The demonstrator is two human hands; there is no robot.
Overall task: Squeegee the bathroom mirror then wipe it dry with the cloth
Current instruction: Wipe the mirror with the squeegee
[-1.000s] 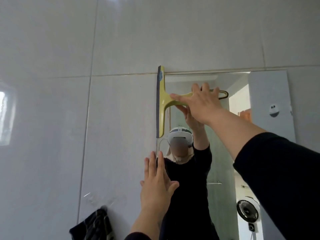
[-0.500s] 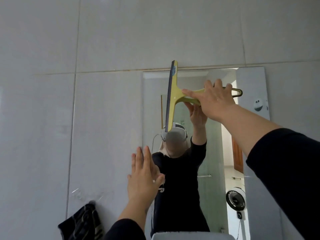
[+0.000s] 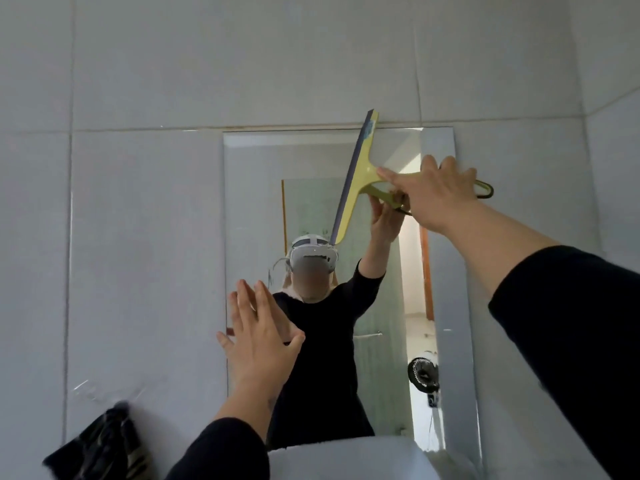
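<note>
**Grip status: squeegee stroke in progress at the top of the mirror**

Right hand (image 3: 438, 195) is closed around the handle of the yellow squeegee (image 3: 356, 183), forefinger extended along the handle toward the blade. The blade stands near upright, tilted slightly, its upper tip at the top edge of the mirror (image 3: 311, 161) and its rubber edge facing left. It lies right of centre on the upper glass. Contact with the glass looks likely but cannot be confirmed from this angle.

Left hand (image 3: 258, 336) is open, fingers spread, and holds nothing. It sits at the mirror's left edge, lower down; whether the palm presses the surface cannot be told.

A dark cloth (image 3: 104, 441) hangs against the tiled wall (image 3: 145, 254) at lower left, well apart from both hands.

Step in hand, as judged: the squeegee phase, working the upper band of the glass. The lower glass probably remains to be done; drying has not begun.

Next move calls for:
- even blade pressure along the full rubber edge;
- a steady sideways pull;
- an overlapping pass lower down.

The cloth is needed only once the glass is cleared.
</note>
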